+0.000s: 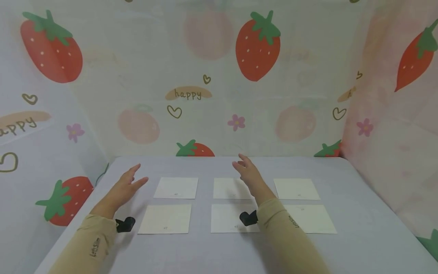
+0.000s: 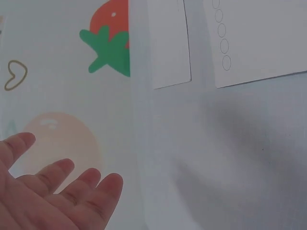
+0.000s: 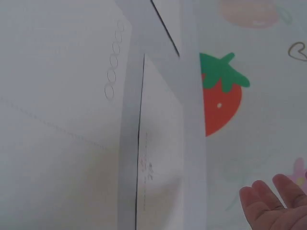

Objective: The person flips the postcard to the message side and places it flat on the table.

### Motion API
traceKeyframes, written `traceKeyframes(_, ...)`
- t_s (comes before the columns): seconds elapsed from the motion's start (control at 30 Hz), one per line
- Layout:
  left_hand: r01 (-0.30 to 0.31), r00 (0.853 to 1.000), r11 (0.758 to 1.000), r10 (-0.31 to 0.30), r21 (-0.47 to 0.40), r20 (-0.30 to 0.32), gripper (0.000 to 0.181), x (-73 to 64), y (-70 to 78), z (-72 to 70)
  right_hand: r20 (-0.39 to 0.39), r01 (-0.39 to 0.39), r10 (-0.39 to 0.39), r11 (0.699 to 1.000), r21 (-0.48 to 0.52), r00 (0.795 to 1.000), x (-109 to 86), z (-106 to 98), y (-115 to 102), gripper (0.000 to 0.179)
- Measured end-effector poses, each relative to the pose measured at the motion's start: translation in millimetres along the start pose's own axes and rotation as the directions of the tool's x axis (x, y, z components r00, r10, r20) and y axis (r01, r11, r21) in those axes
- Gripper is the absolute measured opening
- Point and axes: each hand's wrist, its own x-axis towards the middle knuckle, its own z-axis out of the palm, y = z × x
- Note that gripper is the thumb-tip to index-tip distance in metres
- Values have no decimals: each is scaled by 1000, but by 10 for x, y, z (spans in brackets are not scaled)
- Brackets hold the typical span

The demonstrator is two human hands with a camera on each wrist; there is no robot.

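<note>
Six white sheets point(image 1: 165, 219), probably envelopes though their print was too small to read, lay flat in two rows on the table point(image 1: 191, 253), none taken up. The left hand point(image 1: 119, 191) and right hand point(image 1: 251, 177) hovered empty, fingers loosely extended. The right sleeve point(image 1: 291, 238) partly hid the front row; a strawberry-print backdrop point(image 1: 257, 51) stood behind.

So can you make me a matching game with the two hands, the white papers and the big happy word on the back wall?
Column 1
1. Left hand
2. Right hand
3. White papers
4. Whole word "happy"

Column 2
A. Partly in front of the back row's middle paper, seen from the head camera
B. On an orange patch on the back wall
C. Beside the papers at the left end, holding nothing
D. Lying on the table in two rows of three

Right pairs: 1-C, 2-A, 3-D, 4-B
</note>
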Motion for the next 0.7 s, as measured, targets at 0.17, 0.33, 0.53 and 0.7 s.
traceKeyframes(0.17,67,998,997,-67,-43,-9,87,37,-17,29,-4,-14,15,998,63,1000,2,188,50,57)
traceKeyframes(0.33,130,991,986,-131,-101,1,87,57,-38,64,26,-57,54,992,110,998,-2,372,122,58)
traceKeyframes(0.53,187,982,971,-184,-148,32,83,78,-53,103,78,-103,90,976,192,993,-31,573,170,58)
traceKeyframes(0.7,226,974,950,-221,-216,46,81,201,-124,182,83,-139,124,967,212,989,0,720,151,55)
